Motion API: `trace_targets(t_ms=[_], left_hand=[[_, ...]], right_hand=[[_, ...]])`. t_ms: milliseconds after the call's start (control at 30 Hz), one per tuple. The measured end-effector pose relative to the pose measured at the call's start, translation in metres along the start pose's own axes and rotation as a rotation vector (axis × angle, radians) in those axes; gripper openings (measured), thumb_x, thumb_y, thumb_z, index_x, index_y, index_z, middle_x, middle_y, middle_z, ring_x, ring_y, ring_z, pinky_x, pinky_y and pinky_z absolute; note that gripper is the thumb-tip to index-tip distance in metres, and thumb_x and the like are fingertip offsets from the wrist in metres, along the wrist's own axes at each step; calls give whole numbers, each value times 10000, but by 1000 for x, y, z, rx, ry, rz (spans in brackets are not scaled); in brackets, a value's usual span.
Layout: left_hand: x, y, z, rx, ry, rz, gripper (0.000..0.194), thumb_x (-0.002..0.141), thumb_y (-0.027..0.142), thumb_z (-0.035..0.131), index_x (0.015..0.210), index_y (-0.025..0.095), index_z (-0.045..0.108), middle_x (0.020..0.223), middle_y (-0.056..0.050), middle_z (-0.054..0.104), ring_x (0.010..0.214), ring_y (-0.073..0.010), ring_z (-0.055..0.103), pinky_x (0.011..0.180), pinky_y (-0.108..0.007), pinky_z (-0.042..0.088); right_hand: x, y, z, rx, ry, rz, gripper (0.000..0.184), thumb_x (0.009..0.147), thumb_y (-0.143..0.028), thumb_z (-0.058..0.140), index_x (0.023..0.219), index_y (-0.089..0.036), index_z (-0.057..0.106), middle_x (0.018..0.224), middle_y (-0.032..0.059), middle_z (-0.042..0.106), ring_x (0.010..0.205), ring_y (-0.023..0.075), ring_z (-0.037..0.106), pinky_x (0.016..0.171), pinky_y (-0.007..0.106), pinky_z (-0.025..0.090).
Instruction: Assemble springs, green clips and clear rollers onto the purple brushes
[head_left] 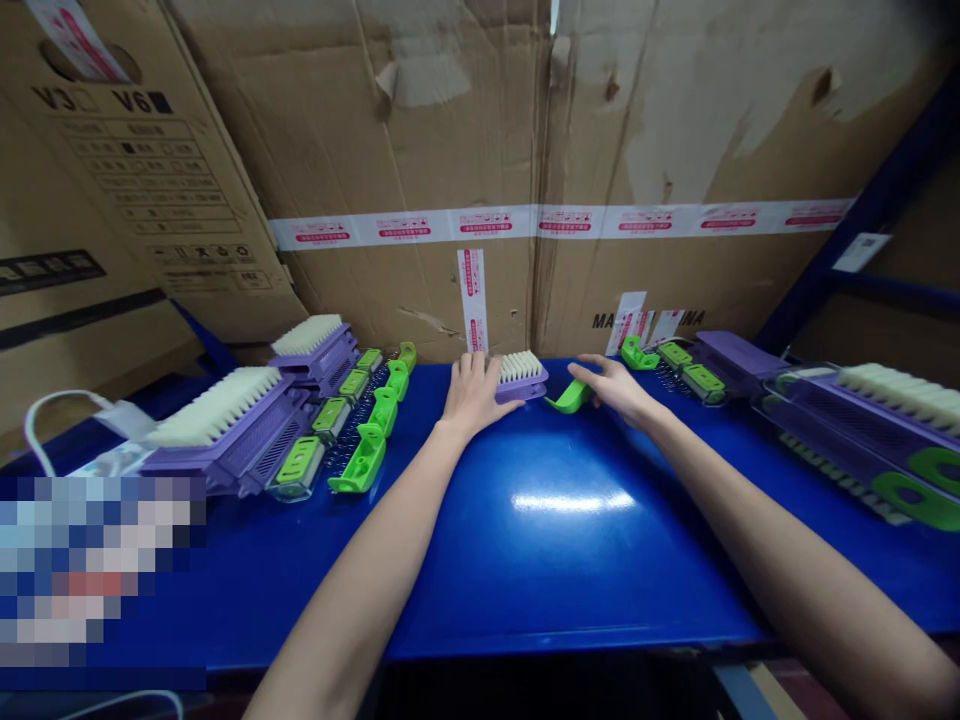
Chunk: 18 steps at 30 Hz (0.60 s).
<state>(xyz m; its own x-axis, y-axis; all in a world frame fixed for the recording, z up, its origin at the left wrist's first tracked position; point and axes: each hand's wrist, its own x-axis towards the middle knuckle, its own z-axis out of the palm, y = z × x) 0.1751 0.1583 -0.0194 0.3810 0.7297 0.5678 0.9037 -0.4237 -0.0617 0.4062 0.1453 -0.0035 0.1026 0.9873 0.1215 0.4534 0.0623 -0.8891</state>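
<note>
My left hand point(471, 397) lies palm down on the blue table point(555, 540), fingers stretched out, touching the left side of a small purple brush with white bristles point(523, 374). My right hand point(616, 388) reaches in from the right with fingers spread, its fingertips on a green plastic clip point(570, 398) lying just right of the brush. Neither hand has closed around anything.
At the left stand rows of purple brushes point(225, 420), clear-and-green parts point(322, 430) and green clips point(375, 430). More purple brushes and green parts point(870, 420) lie at the right. Cardboard boxes point(480, 170) wall off the back. A white cable point(52, 420) sits far left.
</note>
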Motion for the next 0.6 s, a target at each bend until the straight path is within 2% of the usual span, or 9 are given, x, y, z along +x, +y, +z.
trace_targets(t_ms=[67,133,233,300,400,467,533,600], left_hand=[[0,3,-3,6,18,-14,745,685,673,627,1203,148,518,1115,-173,534,1040,-333,484,858,-446,417],[0,6,-4,-3,26,-42,752,668,674,643,1194,150,522,1144,-183,523,1053,-341,489,866,-449,416],[0,9,-2,-39,-18,-100,729,711,619,644,1244,149,482,1215,-187,522,1088,-333,512,883,-435,427],[0,9,1,-63,-51,-115,699,747,588,626,1263,144,465,1188,-173,563,1082,-321,537,875,-425,443],[-2,7,4,-96,-5,-72,668,764,589,606,1245,142,479,1141,-157,601,1077,-307,556,873,-411,459],[-3,5,4,-135,66,2,656,774,604,582,1235,147,484,1144,-154,598,1083,-293,559,891,-398,459],[-4,3,2,-183,119,112,645,785,615,558,1227,151,487,1131,-149,598,1077,-277,564,909,-387,456],[-4,2,0,-221,137,219,636,792,611,549,1224,150,483,1111,-144,600,1057,-266,569,915,-383,456]], right_hand=[[1,2,8,-35,-52,-2,578,843,-483,531,1298,-127,497,813,72,667,510,125,539,417,231,396],[2,2,15,-63,-61,0,558,874,-472,486,1315,-130,474,828,67,664,492,114,543,441,230,417],[4,4,23,-110,-28,0,545,897,-467,443,1323,-128,459,828,62,656,478,107,556,484,232,445],[6,6,25,-124,-3,5,552,903,-475,422,1335,-131,442,816,58,652,486,115,573,500,237,454],[7,9,27,-99,20,29,587,900,-500,403,1364,-140,400,849,76,666,519,147,602,514,267,474],[8,10,28,-64,60,39,574,897,-505,395,1348,-151,417,929,101,678,625,181,640,567,298,503],[8,10,30,-15,131,2,513,890,-485,411,1279,-159,486,1068,116,665,842,205,654,713,325,522],[8,10,34,61,184,-67,454,878,-458,430,1185,-146,549,1171,119,634,1029,205,606,870,330,481]])
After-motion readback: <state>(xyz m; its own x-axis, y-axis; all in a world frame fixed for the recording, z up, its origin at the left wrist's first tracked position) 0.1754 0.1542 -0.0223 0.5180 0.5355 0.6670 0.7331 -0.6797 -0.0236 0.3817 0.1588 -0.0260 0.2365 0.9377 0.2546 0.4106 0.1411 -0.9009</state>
